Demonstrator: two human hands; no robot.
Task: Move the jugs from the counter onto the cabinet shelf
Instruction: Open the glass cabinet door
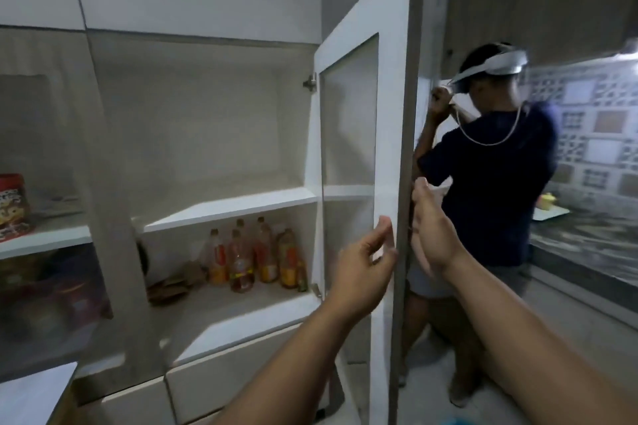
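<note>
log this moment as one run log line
cabinet door: open | left hand: at door edge, open | right hand: behind door edge, open | upper shelf: bare | jugs: none seen

The open cabinet door point(386, 155) stands edge-on between the left hand point(364, 269) and right hand point(433, 235). Left of the left hand, bottles point(255, 255) stand under a shelf point(231, 209). Beyond the right hand stands another person point(490, 190), before a counter point(587, 245).

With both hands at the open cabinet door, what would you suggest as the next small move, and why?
Probably let go and turn toward the counter. The cabinet door already stands wide open, the upper shelf looks free, and neither the left hand nor the right hand holds a jug.
</note>
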